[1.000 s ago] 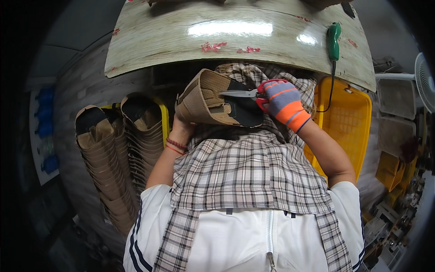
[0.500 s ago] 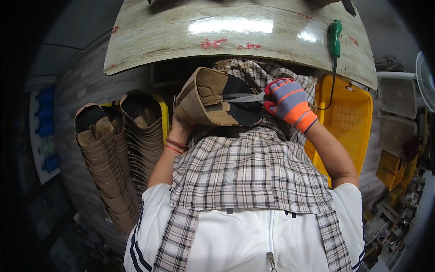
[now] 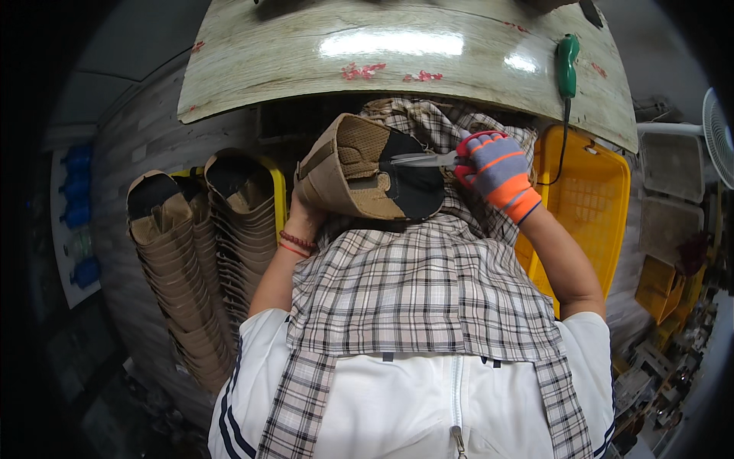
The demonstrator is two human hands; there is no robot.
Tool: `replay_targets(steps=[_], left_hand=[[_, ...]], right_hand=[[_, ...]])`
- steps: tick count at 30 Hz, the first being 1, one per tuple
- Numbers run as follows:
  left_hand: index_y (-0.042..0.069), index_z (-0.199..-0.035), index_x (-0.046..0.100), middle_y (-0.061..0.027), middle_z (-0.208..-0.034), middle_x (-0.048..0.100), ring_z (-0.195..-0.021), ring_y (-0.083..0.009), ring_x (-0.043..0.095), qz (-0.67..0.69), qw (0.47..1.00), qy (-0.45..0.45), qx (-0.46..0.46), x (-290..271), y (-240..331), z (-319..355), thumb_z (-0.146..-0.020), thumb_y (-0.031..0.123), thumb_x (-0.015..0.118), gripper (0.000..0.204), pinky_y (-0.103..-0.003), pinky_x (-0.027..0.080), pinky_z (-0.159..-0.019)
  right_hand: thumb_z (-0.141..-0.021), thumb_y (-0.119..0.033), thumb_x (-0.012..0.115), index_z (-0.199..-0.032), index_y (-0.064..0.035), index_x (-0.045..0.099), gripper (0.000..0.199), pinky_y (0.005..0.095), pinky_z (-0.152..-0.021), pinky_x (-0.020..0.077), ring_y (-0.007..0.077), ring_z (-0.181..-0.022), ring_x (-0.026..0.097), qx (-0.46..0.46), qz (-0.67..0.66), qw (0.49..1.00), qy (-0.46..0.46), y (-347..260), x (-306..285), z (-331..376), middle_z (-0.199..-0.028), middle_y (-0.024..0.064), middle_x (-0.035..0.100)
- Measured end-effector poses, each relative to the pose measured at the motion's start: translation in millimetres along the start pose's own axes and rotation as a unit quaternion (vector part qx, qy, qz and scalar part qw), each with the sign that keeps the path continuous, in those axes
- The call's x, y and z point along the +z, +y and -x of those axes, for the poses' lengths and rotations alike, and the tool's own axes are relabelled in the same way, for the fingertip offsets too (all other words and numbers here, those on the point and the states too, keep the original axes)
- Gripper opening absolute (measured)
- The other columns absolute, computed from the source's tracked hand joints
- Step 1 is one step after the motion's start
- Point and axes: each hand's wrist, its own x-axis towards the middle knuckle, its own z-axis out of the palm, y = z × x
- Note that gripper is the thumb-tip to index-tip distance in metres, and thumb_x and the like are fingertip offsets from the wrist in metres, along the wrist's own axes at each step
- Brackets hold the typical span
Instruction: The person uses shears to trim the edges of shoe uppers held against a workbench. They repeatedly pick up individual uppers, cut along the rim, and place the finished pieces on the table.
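Scissors [image 3: 420, 158] now reach further across the shoe upper [image 3: 367, 168] than they did a second ago; I see the blades lying over the dark panel, tips pointing toward nine o'clock, where earlier they sat just at its three o'clock edge. The upper itself has tilted a little flatter and drifted down toward the lap. I judge from this that trimming along the dark inner panel is under way, with the cut working inward rather than finished.

My right hand [image 3: 495, 170], in a grey knit glove with orange and red bands, is closed round the scissor handles at about three o'clock of the upper. My left hand [image 3: 306, 210] is mostly hidden under the upper at its seven o'clock side; it appears wrapped round the piece from below, though I cannot see the fingers. A red bead bracelet shows at that wrist.

The upper is tan mesh fabric with smoother tan overlays, curved like a shell, its lining black. It is held in the air above a checked apron [image 3: 413, 306], just below the pale wood-grain surface [image 3: 397, 53] at twelve o'clock. At nine o'clock, nested stacks of similar tan uppers [image 3: 172, 260] stand in a yellow crate. A yellow bin [image 3: 589, 199] sits at three o'clock, and a green-handled tool [image 3: 566, 65] lies on the surface at one o'clock.
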Motion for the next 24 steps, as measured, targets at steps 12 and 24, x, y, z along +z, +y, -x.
replay_targets(steps=[12, 24], left_hand=[[0.004, -0.123, 0.06, -0.003, -0.112, 0.064, -0.1, -0.0161, 0.06, -0.013, 0.999, -0.036, 0.006, -0.9, 0.1, -0.4, -0.082, 0.019, 0.08, 0.047, -0.031, 0.052, -0.086], [0.004, -0.131, 0.053, -0.0086, -0.125, 0.062, -0.115, -0.0228, 0.058, -0.062, 0.973, -0.193, 0.109, -26.2, 4.5, -13.6, -0.099, 0.028, 0.053, 0.04, -0.036, 0.049, -0.098]], right_hand=[[-0.073, -0.033, 0.076, -0.092, -0.0123, 0.065, 0.031, 0.0398, -0.074, 0.0486, 0.0276, -0.081, 0.062, -0.027, 0.11, 0.992, -0.058, -17.8, 11.2, -10.6, -0.084, 0.0076, 0.065], [-0.078, -0.029, 0.073, -0.098, -0.0069, 0.066, 0.03, 0.0396, -0.075, 0.0525, 0.0325, -0.087, 0.065, 0.134, -0.118, 0.98, -0.088, -33.5, 0.7, 5.6, -0.094, 0.0127, 0.069]])
